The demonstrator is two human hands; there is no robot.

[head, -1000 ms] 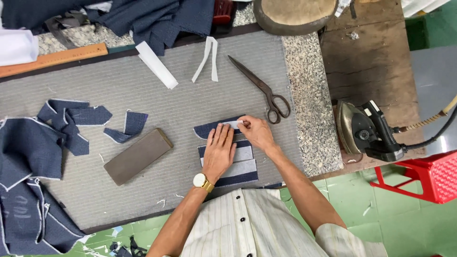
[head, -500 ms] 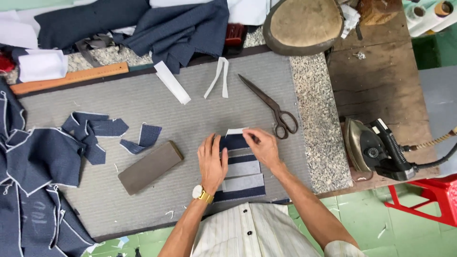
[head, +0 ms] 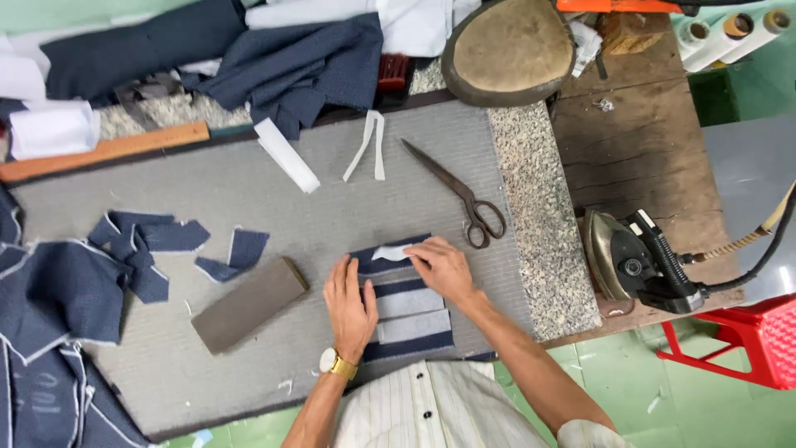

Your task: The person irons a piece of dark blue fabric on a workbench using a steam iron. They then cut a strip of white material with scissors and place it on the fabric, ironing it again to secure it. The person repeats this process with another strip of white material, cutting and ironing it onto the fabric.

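A navy cloth piece with grey strips (head: 408,314) lies on the grey padded work surface (head: 249,191) in front of me. My left hand (head: 350,305), with a watch on the wrist, lies flat on its left edge. My right hand (head: 441,267) presses fingertips on a small white strip (head: 388,252) at the top of the piece. Neither hand grips anything.
Dark scissors (head: 460,192) lie just beyond my right hand. A brown block (head: 249,305) sits left of my left hand, with navy scraps (head: 157,245) further left. An iron (head: 634,261) rests on the wooden side table at right. White strips (head: 286,155), a wooden ruler (head: 104,151) and piled cloth lie at the back.
The view has shifted, so everything sits lower in the frame. My hands stay on the cloth piece; the right fingers have slid slightly along the white strip.
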